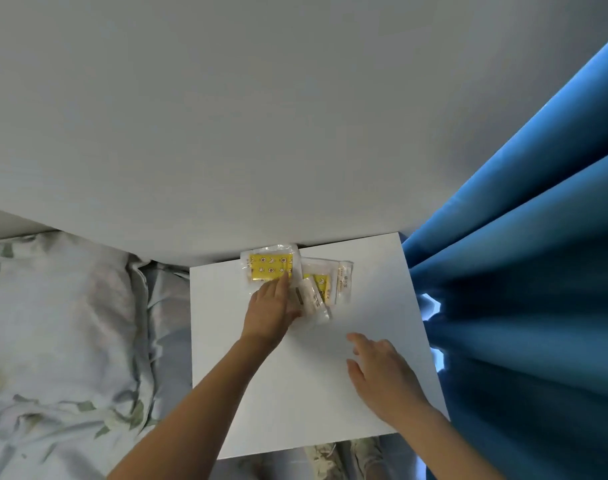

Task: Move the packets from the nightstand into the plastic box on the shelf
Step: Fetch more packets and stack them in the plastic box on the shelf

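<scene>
Fingers of left hand (pixel 271 310) lie straight on yellow-patterned clear plastic packets (pixel 297 278) at centre frame, on white nightstand (pixel 295 393); right hand (pixel 382 374) hovers lower right, fingers relaxed, holding nothing.

Both forearms are bare right up to the lower edge of view, with no sleeve showing on either. The left hand (pixel 271 311) and the right hand (pixel 382 372) are bare too, the nails short. Below, there are trousers (pixel 344 455) in a pale, mottled camouflage-like print.
</scene>
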Demonstrator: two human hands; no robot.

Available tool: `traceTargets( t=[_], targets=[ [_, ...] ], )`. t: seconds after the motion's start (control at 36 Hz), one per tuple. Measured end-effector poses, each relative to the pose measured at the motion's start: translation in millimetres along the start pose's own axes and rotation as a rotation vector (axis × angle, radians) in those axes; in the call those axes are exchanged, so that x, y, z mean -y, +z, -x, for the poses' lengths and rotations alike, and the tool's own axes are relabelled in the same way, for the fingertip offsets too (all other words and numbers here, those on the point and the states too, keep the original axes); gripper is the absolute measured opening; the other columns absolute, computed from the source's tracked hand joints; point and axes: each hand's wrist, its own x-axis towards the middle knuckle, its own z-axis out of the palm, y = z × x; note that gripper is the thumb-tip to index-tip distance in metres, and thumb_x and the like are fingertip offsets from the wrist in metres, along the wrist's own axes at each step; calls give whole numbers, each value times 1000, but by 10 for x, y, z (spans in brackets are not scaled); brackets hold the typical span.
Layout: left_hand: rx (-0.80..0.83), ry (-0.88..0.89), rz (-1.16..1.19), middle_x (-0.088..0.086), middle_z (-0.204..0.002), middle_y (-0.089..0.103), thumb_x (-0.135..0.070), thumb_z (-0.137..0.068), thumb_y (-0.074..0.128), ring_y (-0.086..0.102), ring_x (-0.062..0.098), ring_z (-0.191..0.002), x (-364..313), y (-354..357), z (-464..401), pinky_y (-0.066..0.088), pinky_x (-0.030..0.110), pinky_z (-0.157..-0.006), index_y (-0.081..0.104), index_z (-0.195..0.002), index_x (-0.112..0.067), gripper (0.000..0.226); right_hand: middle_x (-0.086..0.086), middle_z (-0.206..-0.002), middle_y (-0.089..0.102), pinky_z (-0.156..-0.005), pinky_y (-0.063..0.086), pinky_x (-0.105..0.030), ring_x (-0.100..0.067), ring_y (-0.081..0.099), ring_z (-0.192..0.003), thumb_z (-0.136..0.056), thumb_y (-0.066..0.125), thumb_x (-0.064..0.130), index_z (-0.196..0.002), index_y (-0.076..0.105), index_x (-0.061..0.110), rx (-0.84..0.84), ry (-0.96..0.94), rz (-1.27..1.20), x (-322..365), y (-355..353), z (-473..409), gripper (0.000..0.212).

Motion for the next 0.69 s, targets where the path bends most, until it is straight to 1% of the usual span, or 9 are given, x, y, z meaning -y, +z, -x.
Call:
traceTargets(
  t=[0.11, 0.17, 0.22, 0.31, 0.39, 0.47, 0.56, 0.61, 0.69],
  targets=[
    [-19, 22, -136, 6, -131, 53, -42, -89, 58, 41, 25, -124, 86, -1, -23, 34, 30, -98, 49, -132, -16, 51, 1, -128, 56, -95, 46, -30, -18, 48, -116, -100, 36, 32, -141, 32, 25, 20, -15, 32, -14, 25, -174, 42],
    [-20, 65, -130, 9, -128, 52, -38, -88, 61, 41, 28, -123, 138, -44, -38, 36, 33, -98, 60, -121, -13, 41, 0, -126, 56, -92, 46, -29, -19, 49, -115, -100, 37, 32, -140, 33, 24, 23, -18, 42, -18, 35, -237, 41],
    [-31, 115, -89, 10, -134, 47, -30, -86, 65, 37, 29, -127, 191, -125, -73, 34, 34, -102, 64, -114, -11, 34, 0, -127, 57, -92, 47, -28, -19, 50, -114, -100, 38, 32, -140, 34, 24, 23, -25, 52, -20, 42, -291, 41],
    [-62, 183, -10, 14, -146, 39, -17, -81, 71, 34, 35, -134, 304, -255, -197, 29, 39, -108, 64, -116, -6, 38, 0, -128, 57, -93, 47, -29, -19, 51, -115, -100, 39, 31, -140, 35, 24, 23, -35, 64, -16, 36, -362, 41],
    [-66, 148, 25, 13, -150, 36, -10, -84, 64, 30, 32, -139, 379, -354, -347, 23, 36, -113, 51, -134, -6, 51, -1, -128, 58, -94, 48, -32, -21, 50, -117, -100, 39, 30, -140, 36, 23, 26, -43, 83, -7, 19, -419, 41],
    [-20, 59, -48, 3, -157, 22, -17, -90, 59, 17, 23, -145, 429, -335, -443, 24, 35, -115, 40, -142, -9, 56, -1, -128, 58, -93, 48, -32, -21, 51, -116, -100, 38, 29, -139, 39, 21, 21, -59, 115, -5, 8, -460, 39],
    [25, 41, -134, 4, -159, 12, -29, -88, 64, 10, 26, -147, 443, -281, -447, 22, 39, -117, 37, -143, -8, 65, -2, -129, 58, -93, 47, -31, -21, 51, -116, -100, 38, 29, -139, 40, 21, 19, -77, 153, -2, -15, -520, 39],
    [7, 28, -174, 5, -157, 18, -34, -87, 66, 17, 26, -144, 458, -266, -445, 21, 37, -116, 42, -140, -9, 64, -2, -131, 56, -93, 46, -31, -21, 50, -117, -100, 38, 29, -139, 39, 21, 22, -83, 181, 11, -45, -588, 40],
    [-44, 35, -212, 7, -146, 34, -41, -83, 67, 30, 25, -136, 498, -262, -440, 21, 33, -113, 52, -133, -16, 57, -4, -132, 56, -89, 46, -32, -22, 51, -114, -100, 40, 28, -138, 41, 19, 2, -97, 216, 39, -103, -731, 40]
  ],
)
